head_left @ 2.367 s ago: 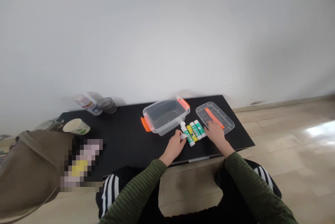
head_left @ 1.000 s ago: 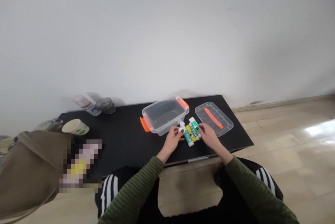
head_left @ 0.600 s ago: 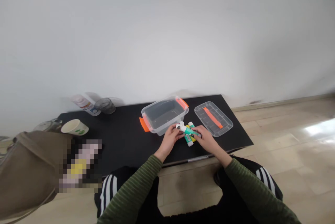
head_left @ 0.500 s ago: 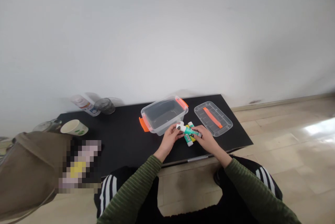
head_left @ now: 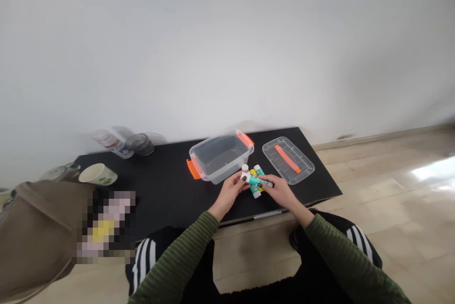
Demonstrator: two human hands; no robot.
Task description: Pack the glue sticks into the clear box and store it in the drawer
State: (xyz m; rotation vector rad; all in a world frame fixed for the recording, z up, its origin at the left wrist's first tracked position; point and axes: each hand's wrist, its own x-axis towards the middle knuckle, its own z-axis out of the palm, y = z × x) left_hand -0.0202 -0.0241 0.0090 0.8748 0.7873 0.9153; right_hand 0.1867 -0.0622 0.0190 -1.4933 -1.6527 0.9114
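Between my two hands is a teal and white glue stick [head_left: 255,180]. My left hand [head_left: 231,190] pinches its white end, and the fingers of my right hand [head_left: 279,189] close on the other end. Below it on the black table lie other glue sticks: a teal one [head_left: 255,192] with a white end, partly covered, and a yellow one [head_left: 253,172] mostly hidden by the held stick and my fingers. Just behind my left fingers stands an open clear plastic box [head_left: 216,176] with orange clips. Its clear lid [head_left: 307,167], with an orange handle, lies flat to the right.
On the left of the black table [head_left: 159,199] are a paper cup [head_left: 95,174], a dark glass [head_left: 140,144] and a spray can [head_left: 113,144]. A brown bag [head_left: 39,233] and a blurred-out item [head_left: 106,223] are at the near left. A white wall rises behind.
The whole scene shifts slightly left as the camera moves. Both hands keep hold of the glue stick, with only slight finger movement.
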